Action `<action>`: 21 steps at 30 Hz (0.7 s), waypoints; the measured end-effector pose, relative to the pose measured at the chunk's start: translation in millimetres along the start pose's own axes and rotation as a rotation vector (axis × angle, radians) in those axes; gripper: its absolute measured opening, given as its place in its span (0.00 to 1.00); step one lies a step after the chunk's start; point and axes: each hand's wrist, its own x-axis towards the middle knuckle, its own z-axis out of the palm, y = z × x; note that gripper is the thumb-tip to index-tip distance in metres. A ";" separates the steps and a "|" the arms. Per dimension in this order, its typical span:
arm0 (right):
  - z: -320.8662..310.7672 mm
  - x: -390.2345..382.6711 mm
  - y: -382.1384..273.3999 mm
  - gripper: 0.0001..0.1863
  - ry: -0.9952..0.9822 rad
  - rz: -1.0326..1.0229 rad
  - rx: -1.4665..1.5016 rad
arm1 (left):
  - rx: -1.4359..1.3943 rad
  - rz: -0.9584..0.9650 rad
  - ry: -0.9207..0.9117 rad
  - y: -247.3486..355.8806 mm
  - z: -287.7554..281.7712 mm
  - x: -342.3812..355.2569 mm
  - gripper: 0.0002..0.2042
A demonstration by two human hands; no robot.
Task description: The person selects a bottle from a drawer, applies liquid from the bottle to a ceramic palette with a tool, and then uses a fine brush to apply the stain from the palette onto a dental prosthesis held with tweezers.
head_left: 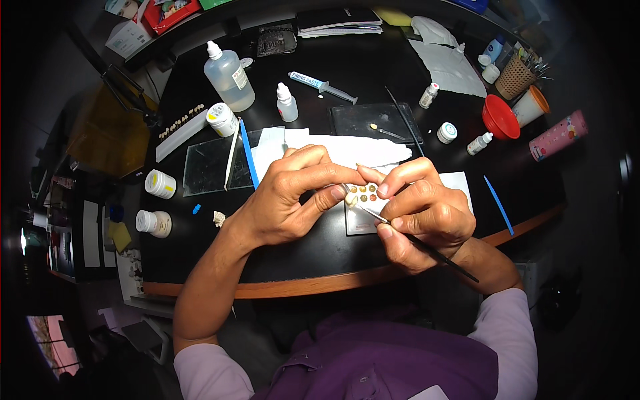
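Between the thumb and fingertips of my left hand [297, 193] is a small off-white dental crown [352, 199]. My right hand [430, 217] grips a thin brush [440, 255] with a dark handle. The brush tip points left and reaches close to the crown; whether they touch is too small to tell. Just beyond the fingertips, partly covered by my right hand, a small palette [360, 228] shows several round wells of brown, yellow and reddish colour. White tissue [327, 157] lies behind both hands.
Left of my hands are a glass slab [207, 167], a blue stick [249, 153], white jars [160, 185] and a large dropper bottle [230, 80]. A syringe [322, 87] and a dark tile [353, 120] lie farther back. A red bowl [501, 117] and pink can [559, 136] stand right.
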 end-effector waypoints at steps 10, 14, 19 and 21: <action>-0.5 0.0 0.2 0.12 0.000 0.027 0.022 | 0.081 -0.020 -0.014 11.0 -5.0 3.2 0.12; -5.2 0.1 2.8 0.10 -0.088 0.110 0.105 | 0.441 0.027 0.032 16.9 -5.6 5.3 0.12; -0.9 4.1 0.0 0.11 -0.127 0.094 0.004 | 0.621 0.047 0.071 21.0 -5.1 4.7 0.12; 1.7 3.2 -0.1 0.10 -0.111 0.090 -0.060 | 0.613 0.012 0.066 20.2 -3.2 2.8 0.11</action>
